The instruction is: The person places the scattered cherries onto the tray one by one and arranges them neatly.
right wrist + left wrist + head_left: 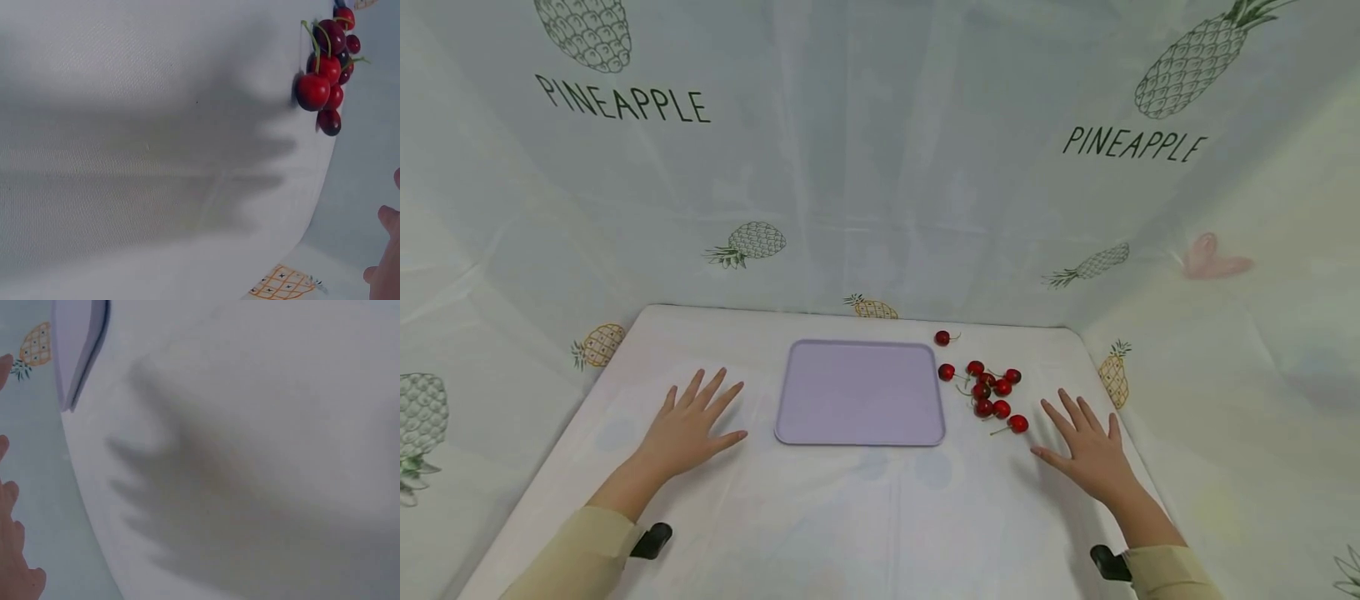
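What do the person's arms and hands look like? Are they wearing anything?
The left hand and right hand are bare, with no gloves. Each arm has a plain, pale yellowish sleeve, and a small black gadget sticks out by each cuff.

The head view shows dark capital lettering [622, 100] reading "PINEAPPLE" on the pale backdrop sheet [887, 167] at the upper left of the frame, below a pineapple drawing [587, 33], and the same word [1135, 143] at the upper right beneath another such drawing [1191, 68].
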`<state>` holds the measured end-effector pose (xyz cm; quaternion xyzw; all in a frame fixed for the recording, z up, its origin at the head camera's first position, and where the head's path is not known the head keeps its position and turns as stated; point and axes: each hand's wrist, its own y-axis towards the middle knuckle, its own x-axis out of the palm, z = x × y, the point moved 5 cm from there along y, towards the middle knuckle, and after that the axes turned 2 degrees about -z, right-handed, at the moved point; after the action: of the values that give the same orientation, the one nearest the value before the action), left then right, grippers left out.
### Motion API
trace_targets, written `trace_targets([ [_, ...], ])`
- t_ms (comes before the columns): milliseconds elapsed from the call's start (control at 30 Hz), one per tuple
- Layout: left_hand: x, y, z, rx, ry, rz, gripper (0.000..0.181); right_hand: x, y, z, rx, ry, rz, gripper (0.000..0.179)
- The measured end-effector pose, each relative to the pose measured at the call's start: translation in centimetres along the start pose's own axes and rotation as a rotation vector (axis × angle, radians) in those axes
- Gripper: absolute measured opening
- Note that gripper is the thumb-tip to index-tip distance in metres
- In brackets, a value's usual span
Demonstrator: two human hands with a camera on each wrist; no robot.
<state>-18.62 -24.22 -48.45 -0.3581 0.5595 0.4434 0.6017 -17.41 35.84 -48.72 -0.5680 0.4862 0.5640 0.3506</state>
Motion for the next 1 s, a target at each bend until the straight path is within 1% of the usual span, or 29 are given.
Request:
trace_targets([
  [167,0.4,2.0,0.3,-0.02,-0.089,-0.014,0.083,0.3,0.5,0.0,0.037,0.061,-0.019,0.082],
  [333,2.2,3.9,0.1,-0.053,-0.189,-0.064,0.088,0.6,1.0,-0.3,0.083,0.171,-0.046,0.082],
  [467,3.7,5.3,0.2,-0.05,-0.278,-0.098,0.092,0.9,1.6,-0.5,0.105,0.252,-0.058,0.078],
  [567,4.4,6.6,0.4,-0.038,-0.33,-0.119,0.094,1.3,1.9,-0.4,0.135,0.335,-0.091,0.076],
  [733,5.1,8.7,0.3,-0.009,-0.362,-0.164,0.093,2.1,2.4,-0.2,0.191,0.452,-0.137,0.071],
  [900,5.5,10.5,-0.4,0.027,-0.376,-0.208,0.091,2.8,3.0,-0.2,0.208,0.538,-0.143,0.065],
  [1000,5.4,11.2,-0.8,0.024,-0.399,-0.239,0.089,3.2,3.3,0.1,0.218,0.579,-0.144,0.061],
])
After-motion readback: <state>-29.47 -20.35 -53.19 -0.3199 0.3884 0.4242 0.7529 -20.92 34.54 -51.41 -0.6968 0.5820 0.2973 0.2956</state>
